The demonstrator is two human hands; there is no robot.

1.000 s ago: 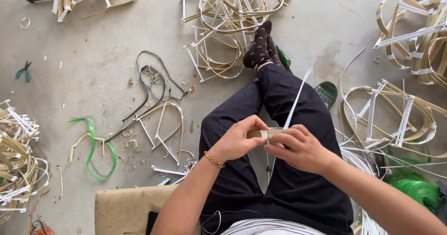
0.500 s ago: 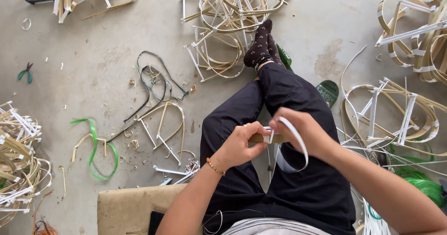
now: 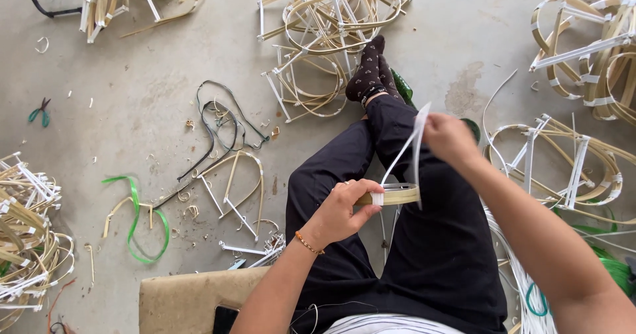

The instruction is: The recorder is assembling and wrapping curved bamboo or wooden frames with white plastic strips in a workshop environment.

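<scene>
I sit on a concrete floor with my legs in black trousers stretched out. My left hand grips a flat bamboo strip over my lap, thumb pressed on a white binding at its near end. My right hand is raised up and to the right, pinching a white plastic strap that runs taut from that binding up to my fingers, with its free end hanging down.
Piles of bent bamboo frames tied with white strap lie ahead, at right, and at left. A single frame, green strap, dark cord, small teal snips and a tan cushion lie nearby.
My right hand has pulled away from the left, up and to the right, drawing the white strap from a loose loop into a tight line. The left hand stays on the strip.
</scene>
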